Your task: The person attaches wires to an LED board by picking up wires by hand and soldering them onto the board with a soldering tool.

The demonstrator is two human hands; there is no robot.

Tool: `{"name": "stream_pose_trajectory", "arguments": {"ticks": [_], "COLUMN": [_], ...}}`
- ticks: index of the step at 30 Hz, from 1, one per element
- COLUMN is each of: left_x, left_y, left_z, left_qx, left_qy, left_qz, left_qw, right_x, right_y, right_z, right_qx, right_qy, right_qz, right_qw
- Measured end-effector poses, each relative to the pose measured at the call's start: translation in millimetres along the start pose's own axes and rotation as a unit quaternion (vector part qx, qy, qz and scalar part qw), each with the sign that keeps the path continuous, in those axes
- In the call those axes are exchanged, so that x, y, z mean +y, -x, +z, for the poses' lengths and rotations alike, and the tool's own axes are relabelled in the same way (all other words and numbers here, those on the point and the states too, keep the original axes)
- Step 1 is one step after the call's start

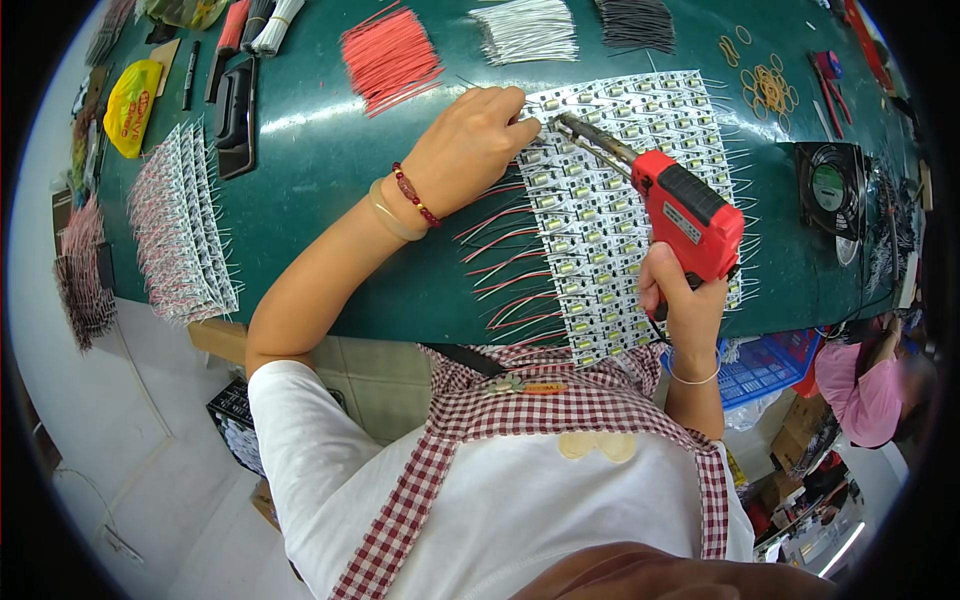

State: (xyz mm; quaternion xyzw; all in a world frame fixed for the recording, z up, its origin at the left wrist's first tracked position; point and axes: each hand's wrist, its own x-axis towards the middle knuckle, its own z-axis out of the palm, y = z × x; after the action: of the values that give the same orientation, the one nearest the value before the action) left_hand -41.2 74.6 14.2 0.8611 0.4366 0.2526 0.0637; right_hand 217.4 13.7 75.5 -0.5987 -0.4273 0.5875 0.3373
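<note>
A white panel of small circuit boards (610, 215) lies in front of me on the green table, with red, white and black wires along its left edge. My left hand (480, 140) is closed in a pinch at the panel's far left corner. A thin dark wire end sticks out beyond its knuckles; the pinched part is hidden by the fingers. My right hand (685, 295) grips a red and black soldering gun (690, 215) by its handle. The gun's tip reaches the boards just right of my left fingertips.
Along the far side lie bundles of red wires (390, 58), white wires (525, 30) and black wires (637, 22). Wired panels (180, 225) are stacked at left, near a black case (237, 115). Rubber bands (768, 88), pliers (832, 90) and a fan (830, 188) sit right. Another person (865, 390) is beyond.
</note>
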Motion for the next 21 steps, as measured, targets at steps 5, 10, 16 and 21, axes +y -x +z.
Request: {"name": "stream_pose_trajectory", "arguments": {"ticks": [5, 10, 16, 21], "left_x": [0, 2, 1, 16], "left_y": [0, -1, -7, -6], "left_z": [0, -4, -17, -19], "left_qx": [-0.004, -0.009, 0.001, 0.046], "left_qy": [-0.013, -0.036, -0.06, -0.03], "left_qz": [0.005, 0.01, 0.036, 0.04], "left_qw": [1.0, 0.999, 0.998, 0.998], "right_x": [-5, -4, 1, 8], "right_y": [4, 6, 12, 18], "right_z": [-3, -6, -12, -19], "right_qx": [0.001, 0.0, -0.007, -0.015], "right_qy": [-0.018, -0.036, -0.038, -0.048], "right_qz": [-0.023, -0.017, -0.022, -0.029], "right_qw": [1.0, 0.999, 0.999, 0.998]}}
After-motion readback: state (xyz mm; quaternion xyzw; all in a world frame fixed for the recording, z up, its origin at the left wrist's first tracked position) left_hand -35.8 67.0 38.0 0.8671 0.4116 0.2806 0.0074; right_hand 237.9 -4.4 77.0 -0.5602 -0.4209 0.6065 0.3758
